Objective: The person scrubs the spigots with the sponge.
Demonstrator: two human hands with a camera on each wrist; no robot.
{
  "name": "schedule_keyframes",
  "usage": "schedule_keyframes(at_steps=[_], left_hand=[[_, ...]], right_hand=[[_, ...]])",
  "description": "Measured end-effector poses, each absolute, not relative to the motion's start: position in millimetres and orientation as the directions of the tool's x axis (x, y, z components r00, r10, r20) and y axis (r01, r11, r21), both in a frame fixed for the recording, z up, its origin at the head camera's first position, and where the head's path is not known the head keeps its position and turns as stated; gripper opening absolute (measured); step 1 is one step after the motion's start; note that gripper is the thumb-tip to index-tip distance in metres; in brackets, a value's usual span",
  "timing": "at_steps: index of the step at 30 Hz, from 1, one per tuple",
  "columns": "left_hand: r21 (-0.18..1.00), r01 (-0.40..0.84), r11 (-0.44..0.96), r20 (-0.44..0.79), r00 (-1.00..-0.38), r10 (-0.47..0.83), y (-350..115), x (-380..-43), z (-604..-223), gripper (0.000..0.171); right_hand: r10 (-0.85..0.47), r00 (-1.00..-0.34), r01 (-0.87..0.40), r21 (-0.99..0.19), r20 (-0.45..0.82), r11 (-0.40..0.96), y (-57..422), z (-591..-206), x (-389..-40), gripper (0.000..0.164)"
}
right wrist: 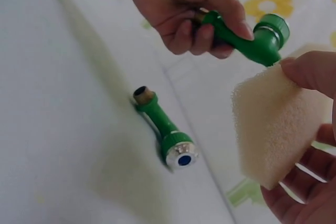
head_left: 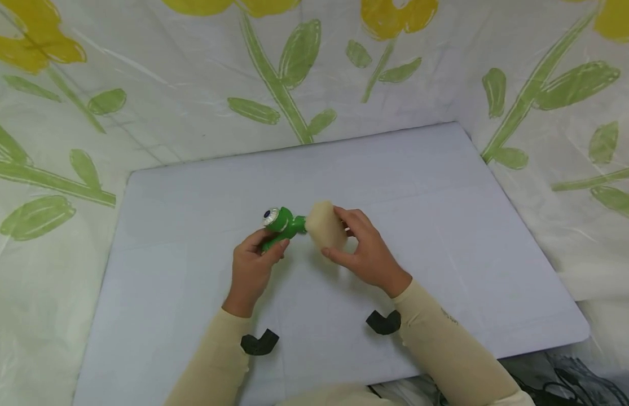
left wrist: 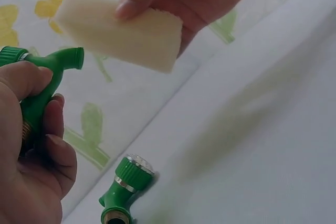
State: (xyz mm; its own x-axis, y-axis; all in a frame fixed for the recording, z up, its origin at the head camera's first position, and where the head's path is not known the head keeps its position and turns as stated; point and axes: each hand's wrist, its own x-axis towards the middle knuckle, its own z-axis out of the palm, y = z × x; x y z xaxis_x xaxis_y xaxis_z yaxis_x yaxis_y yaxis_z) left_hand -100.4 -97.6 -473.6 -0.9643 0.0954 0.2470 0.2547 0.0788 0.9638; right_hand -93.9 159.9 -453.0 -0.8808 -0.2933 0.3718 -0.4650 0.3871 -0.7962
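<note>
My left hand (head_left: 249, 269) grips a green plastic tap (left wrist: 38, 95) by its body, thumb along one side and fingers curled beneath. In the right wrist view, its ribbed knob (right wrist: 274, 29) points up and its brass threaded end lies within the palm. A pale cream sponge block (head_left: 325, 226) is held by my right hand (head_left: 370, 255) between thumb and fingers. The sponge sits beside the tap's spout (left wrist: 73, 59); whether they touch I cannot tell. Below the hands, a second green tap (right wrist: 161, 124) with a silver cap lies on the white table.
The white tabletop (head_left: 192, 293) stretches out around both hands. White sheeting with painted yellow flowers (head_left: 397, 17) and green leaves stands behind and beside it. Dark cables (head_left: 563, 380) lie past the table's near right edge.
</note>
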Motion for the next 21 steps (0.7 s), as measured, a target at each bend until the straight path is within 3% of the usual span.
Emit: schedule_keyframes(at_steps=[6,15,21], left_hand=[[0.95,0.267,0.161,0.258,-0.963,0.08,-94,-98,-476,0.021],[0.81,0.449,0.378,0.421,-0.893,0.159,-85,-94,-473,0.011],[0.815,0.466,0.345,0.407,-0.883,0.233,-82,-91,-470,0.02]], right_hand=[[-0.286,-0.876,-0.476,-0.788,0.388,0.39,156,-450,-93,0.076],[-0.344,-0.803,-0.596,-0.631,0.487,0.497,135,-437,-87,0.079],[-0.215,-0.892,-0.445,-0.687,0.398,0.574,140,-446,-96,0.08]])
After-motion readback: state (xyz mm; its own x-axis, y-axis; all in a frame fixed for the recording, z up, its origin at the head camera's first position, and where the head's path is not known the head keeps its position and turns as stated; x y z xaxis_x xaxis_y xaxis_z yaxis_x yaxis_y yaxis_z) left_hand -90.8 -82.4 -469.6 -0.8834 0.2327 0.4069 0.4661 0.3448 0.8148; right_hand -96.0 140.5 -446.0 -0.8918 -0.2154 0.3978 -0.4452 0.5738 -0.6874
